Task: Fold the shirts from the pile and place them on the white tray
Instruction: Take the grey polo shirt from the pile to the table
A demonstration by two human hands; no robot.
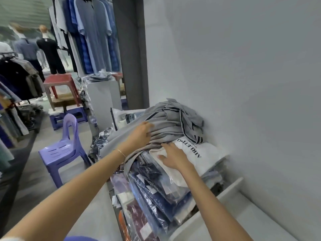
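A pile of grey shirts (173, 122) with dark stripes lies against the wall, on top of a stack of bagged garments. My left hand (140, 134) grips a bunch of the grey fabric at the pile's near left side, and creases spread out from its fingers. My right hand (172, 156) rests flat, fingers spread, on a white bagged shirt (206, 153) with dark lettering, its fingertips at the grey pile's lower edge. The white tray (229, 190) with a raised rim lies at the lower right, beside the stack.
Plastic-wrapped blue, white and maroon garments (156, 193) are stacked under my right forearm. A purple plastic chair (64, 150) stands on the floor to the left, with a red stool (59, 82) and racks of hanging shirts (90, 32) behind. A grey wall (243, 84) bounds the right.
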